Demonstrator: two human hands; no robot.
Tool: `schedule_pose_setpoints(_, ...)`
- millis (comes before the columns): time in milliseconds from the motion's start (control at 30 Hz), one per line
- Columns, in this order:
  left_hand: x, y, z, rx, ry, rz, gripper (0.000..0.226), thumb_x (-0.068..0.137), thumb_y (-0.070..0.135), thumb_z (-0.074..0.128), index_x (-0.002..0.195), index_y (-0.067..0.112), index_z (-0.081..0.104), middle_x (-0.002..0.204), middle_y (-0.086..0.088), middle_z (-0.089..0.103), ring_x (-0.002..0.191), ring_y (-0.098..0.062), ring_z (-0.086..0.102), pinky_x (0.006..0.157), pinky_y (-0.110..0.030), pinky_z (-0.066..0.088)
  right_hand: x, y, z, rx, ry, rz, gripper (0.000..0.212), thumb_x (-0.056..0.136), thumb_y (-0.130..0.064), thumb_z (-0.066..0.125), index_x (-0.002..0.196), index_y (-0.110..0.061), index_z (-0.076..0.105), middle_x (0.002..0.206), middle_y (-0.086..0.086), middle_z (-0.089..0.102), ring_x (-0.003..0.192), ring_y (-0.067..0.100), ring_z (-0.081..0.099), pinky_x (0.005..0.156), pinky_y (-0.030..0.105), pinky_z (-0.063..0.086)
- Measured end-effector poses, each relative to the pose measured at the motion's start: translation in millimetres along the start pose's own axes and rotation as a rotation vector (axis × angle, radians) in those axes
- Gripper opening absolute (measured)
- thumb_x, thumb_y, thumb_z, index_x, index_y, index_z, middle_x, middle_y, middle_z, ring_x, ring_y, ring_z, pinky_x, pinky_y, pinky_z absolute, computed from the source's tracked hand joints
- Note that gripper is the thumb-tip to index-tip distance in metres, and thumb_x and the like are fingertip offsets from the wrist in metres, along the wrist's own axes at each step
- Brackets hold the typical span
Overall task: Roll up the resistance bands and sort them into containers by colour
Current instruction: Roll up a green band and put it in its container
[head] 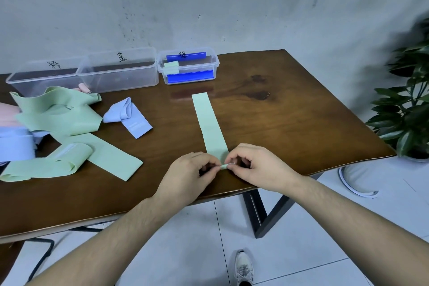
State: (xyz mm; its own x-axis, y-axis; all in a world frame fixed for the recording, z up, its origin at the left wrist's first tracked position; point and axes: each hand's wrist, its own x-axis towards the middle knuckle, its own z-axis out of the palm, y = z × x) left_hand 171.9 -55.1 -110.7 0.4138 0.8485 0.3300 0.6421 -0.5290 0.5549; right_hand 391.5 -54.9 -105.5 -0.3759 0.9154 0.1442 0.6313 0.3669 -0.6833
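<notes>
Green band [210, 122] laid flat and straight on the brown counter [290, 123], far end toward the boxes, near end at the counter's front edge. Near end curled into a small tight roll, pinched from both sides: left hand [185, 176] with fingers [210, 166] bent around the roll's left end, right hand [257, 166] with fingers [234, 160] bent around its right end. Both hands resting low on the counter, knuckles up.

Three clear boxes in a row at the back, each marked with black handwriting: left box [44, 76], middle box [120, 72], right box [189, 67] with blue clips and one pale green roll [171, 66] inside. Loose pile of more green bands [58, 111] on the left, touching a folded blue band [127, 115]; pink and blue bands at the far left edge, partly cut off. Small pink roll [84, 88] just in front of the left boxes. Potted plant [408, 104] on the floor at right. White shoe [243, 268] on the tiled floor below.
</notes>
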Motion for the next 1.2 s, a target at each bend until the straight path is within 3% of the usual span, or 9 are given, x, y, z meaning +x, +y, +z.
schedule_pose_setpoints(167,0.5,3.1,0.9,-0.099,-0.029,-0.127,0.009,0.089,0.023,0.071,0.092,0.030,0.075,0.076,0.022,0.061,0.082,-0.006,0.054,0.070,-0.010,0.040,0.8,-1.0,-2.2,0.071,-0.015,0.040,0.019,0.092,-0.023,0.071,0.092,-0.042,0.069,0.091,-0.012,0.065,0.071,0.008,0.052,0.066,0.020,0.044)
schedule_pose_setpoints(367,-1.8,4.2,1.0,0.041,0.018,-0.043,0.008,0.089,0.021,0.071,0.094,0.026,0.074,0.078,0.025,0.053,0.075,0.005,0.051,0.069,-0.004,0.035,5.3,-3.4,-3.3,0.090,-0.032,0.077,0.011,0.093,-0.023,0.070,0.092,-0.034,0.070,0.087,-0.012,0.066,0.072,0.008,0.055,0.068,0.026,0.049)
schedule_pose_setpoints(500,0.8,2.3,3.6,0.054,0.030,-0.003,0.007,0.089,0.019,0.072,0.094,0.022,0.075,0.089,0.014,0.060,0.072,0.011,0.049,0.068,0.000,0.035,4.1,-1.4,-2.4,-0.055,-0.017,-0.001,0.007,0.094,-0.026,0.069,0.095,-0.032,0.072,0.096,-0.017,0.060,0.087,0.002,0.056,0.075,0.014,0.043)
schedule_pose_setpoints(633,2.9,1.0,5.2,0.058,0.034,-0.012,0.006,0.088,0.017,0.073,0.092,0.020,0.076,0.090,0.012,0.062,0.072,0.001,0.047,0.067,0.000,0.035,-1.2,2.7,1.4,-0.283,0.050,-0.184,0.020,0.091,-0.032,0.071,0.109,-0.023,0.073,0.103,-0.014,0.057,0.093,0.003,0.047,0.085,0.018,0.045)
schedule_pose_setpoints(833,0.3,-1.6,6.4,0.117,0.050,0.064,0.010,0.090,0.026,0.071,0.094,0.019,0.076,0.092,0.007,0.061,0.066,-0.005,0.053,0.068,-0.013,0.045,2.1,6.7,4.6,-0.437,0.086,-0.327,0.019,0.095,-0.029,0.063,0.105,-0.018,0.074,0.098,-0.008,0.056,0.088,0.013,0.044,0.080,0.035,0.051)
schedule_pose_setpoints(933,0.3,-2.5,7.4,0.204,0.053,0.141,0.021,0.087,0.033,0.066,0.093,0.016,0.077,0.089,0.003,0.059,0.066,-0.012,0.058,0.072,-0.018,0.046,1.1,6.1,4.7,-0.416,0.091,-0.326,0.018,0.095,-0.027,0.065,0.107,-0.018,0.074,0.099,-0.008,0.058,0.090,0.013,0.045,0.082,0.033,0.052)
schedule_pose_setpoints(1067,2.5,-3.1,9.1,0.241,0.042,0.188,0.009,0.083,0.017,0.077,0.092,0.015,0.076,0.088,0.002,0.058,0.070,-0.015,0.060,0.072,-0.026,0.051,0.0,4.5,4.7,-0.428,0.077,-0.321,0.017,0.096,-0.026,0.065,0.107,-0.018,0.074,0.100,-0.008,0.059,0.092,0.012,0.045,0.084,0.030,0.051)
schedule_pose_setpoints(1200,-1.7,-2.9,9.1,0.225,0.038,0.175,0.008,0.088,0.019,0.072,0.095,0.016,0.075,0.089,0.004,0.061,0.074,-0.014,0.061,0.073,-0.027,0.052,-1.3,3.3,4.3,-0.388,0.072,-0.293,0.015,0.094,-0.026,0.068,0.106,-0.019,0.075,0.099,-0.010,0.060,0.092,0.009,0.047,0.085,0.021,0.047)
